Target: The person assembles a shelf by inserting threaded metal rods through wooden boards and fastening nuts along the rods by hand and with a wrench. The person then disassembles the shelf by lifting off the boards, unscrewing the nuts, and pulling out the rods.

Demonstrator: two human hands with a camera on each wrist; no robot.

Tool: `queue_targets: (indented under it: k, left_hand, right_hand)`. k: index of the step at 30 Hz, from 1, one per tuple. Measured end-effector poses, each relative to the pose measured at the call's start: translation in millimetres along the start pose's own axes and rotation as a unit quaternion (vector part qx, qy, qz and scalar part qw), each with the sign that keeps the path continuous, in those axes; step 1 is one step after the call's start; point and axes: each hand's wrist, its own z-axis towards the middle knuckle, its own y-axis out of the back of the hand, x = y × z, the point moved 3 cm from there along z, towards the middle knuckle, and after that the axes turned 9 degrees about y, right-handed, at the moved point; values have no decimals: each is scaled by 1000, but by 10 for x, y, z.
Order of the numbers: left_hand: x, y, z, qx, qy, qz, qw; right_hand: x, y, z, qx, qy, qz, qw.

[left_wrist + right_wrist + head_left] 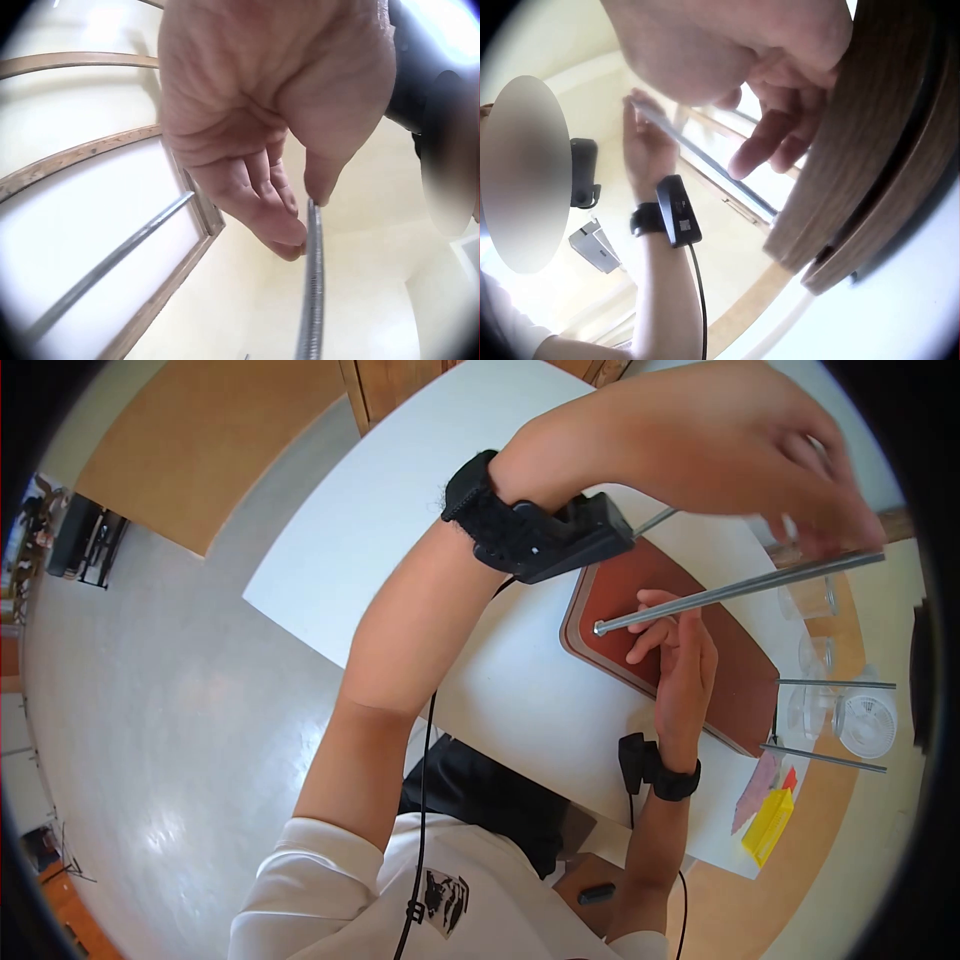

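While the left hand holds one metal rod, the held rod, at its far right end between thumb and fingers, the rod slants across one reddish-brown board. The rod's left end carries a small head and appears above the board's left part; contact there cannot be determined. The left wrist view shows fine ribbing along the shaft.

The right hand is positioned at the near edge of the board, beneath the held rod. Its fingers are spread and slightly bent; whether they touch the rod cannot be determined.

Count of rods: four. Besides the held rod, a second rod shows partly behind the left wrist, at the far side of the board. A third rod and a fourth rod extend rightward from the board's right end.

The board lies on one white tabletop; its edge shows two layers.

Right of the board: at least three clear containers and one white round grille. At the near right: one yellow box, one pink sheet and one red piece. Each wrist bears one black strapped camera.
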Motion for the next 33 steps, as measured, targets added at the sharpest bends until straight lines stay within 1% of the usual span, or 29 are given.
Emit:
queue_targets:
  k: [1, 3, 4, 5, 6, 7, 8, 9, 10, 11, 12, 14, 15, 17, 18, 20, 21, 22, 25, 26, 28, 29, 31, 33]
  left_hand:
    - [132, 83, 9, -21, -16, 39, 999]
    - [303, 399, 62, -14, 104, 22, 994]
    - [445, 444, 79, -65, 145, 99, 982]
    - [611, 497, 37, -118, 181, 175, 961]
    - [804, 603, -15, -129, 219, 259, 932]
    - [983, 730, -77, -139, 255, 341, 894]
    - [1129, 804, -151, -130, 317, 421, 840]
    - [1285, 882, -244, -119, 374, 495, 775]
    - [1519, 982, -361, -95, 353, 537, 760]
    - [1574, 1021, -468, -88, 368, 538, 754]
    - [1627, 1017, -499, -81, 365, 544, 751]
    - [1722, 976, -599, -80, 414, 546, 724]
    - [1745, 950, -628, -73, 414, 549, 722]
    - [1838, 926, -689, -47, 505, 471, 722]
    - [1858, 957, -715, -36, 503, 474, 721]
    - [1949, 1011, -716, -52, 470, 470, 745]
    - [1924, 985, -708, -59, 443, 455, 770]
    - [1920, 971, -697, -54, 442, 455, 771]
    - [1941, 947, -672, -65, 500, 398, 767]
    - [1965, 913, -643, -59, 500, 397, 768]
    - [1952, 879, -630, -77, 499, 421, 753]
    - [1957, 865, -614, -69, 506, 438, 740]
    - [1998, 844, -600, -67, 497, 439, 746]
    - [2013, 850, -609, -65, 488, 438, 752]
  right_hand:
    - [19, 17, 27, -4, 8, 6, 1000]
    - [43, 38, 77, 52, 17, -48, 997]
    - [51, 90, 111, 46, 24, -40, 998]
    - [51, 113, 132, 63, 23, -46, 997]
    - [52, 121, 145, 80, 22, -52, 995]
    - [55, 123, 149, 76, 30, -44, 996]
    - [31, 122, 137, 68, 13, -37, 997]
    - [7, 123, 126, 59, -4, -29, 998]
    - [-4, 115, 123, 54, 3, -24, 998]
    - [12, 56, 95, 59, 3, -22, 998]
    - [-17, 62, 87, 61, -3, -20, 998]
    - [-65, 110, 100, 48, 1, -1, 999]
    - [-60, 107, 105, 54, 9, -3, 998]
    - [-88, 122, 111, 61, 40, -8, 997]
    - [-85, 110, 102, 50, 39, -4, 998]
    - [-99, 152, 93, 87, 41, -33, 995]
    - [-135, 162, 86, 86, 62, -31, 994]
    - [-143, 170, 76, 81, 61, -31, 994]
    - [-154, 178, 88, 105, 63, -26, 992]
    - [-154, 195, 90, 100, 60, -27, 993]
    - [-153, 181, 91, 120, 62, -16, 991]
    - [-145, 180, 94, 119, 61, -16, 991]
    - [-107, 175, 96, 128, 78, -21, 988]
    - [-101, 176, 102, 133, 72, -20, 988]
